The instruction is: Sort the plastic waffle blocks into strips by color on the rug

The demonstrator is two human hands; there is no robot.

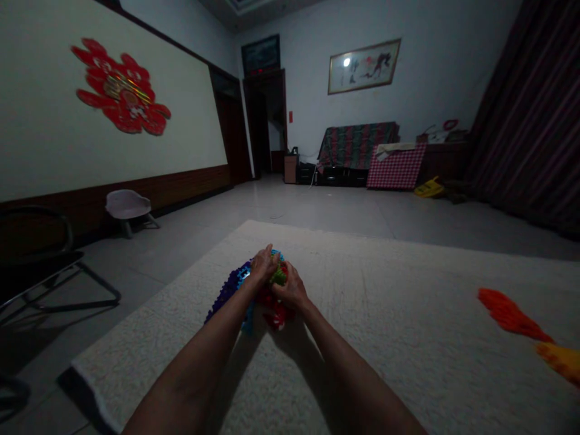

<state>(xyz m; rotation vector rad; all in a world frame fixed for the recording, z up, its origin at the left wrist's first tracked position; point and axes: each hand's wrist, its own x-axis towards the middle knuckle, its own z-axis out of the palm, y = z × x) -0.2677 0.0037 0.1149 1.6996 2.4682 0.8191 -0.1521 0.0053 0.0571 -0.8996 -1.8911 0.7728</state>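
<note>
In the head view, both hands meet over a colourful build of toothed, interlocking plastic pieces on a pale carpet. My left hand [263, 264] is closed on its upper part, and my right hand [292, 289] grips the right side with curled fingers. Between them shows a green toothed section [280, 275]. A dark purple section [228, 294] spreads out to the left, beside my left forearm. Light blue pieces [248, 320] and shiny red pieces [276, 316] show below the hands. My fingers and forearms hide much of the build, so how its parts join cannot be made out.
On the carpet [371, 290] to the right lie an orange row of pieces [512, 314] and a yellow one [562, 361]. A metal-framed chair [81, 305] and a small pale chair [128, 205] stand at left. Covered furniture [357, 145] lines the far wall.
</note>
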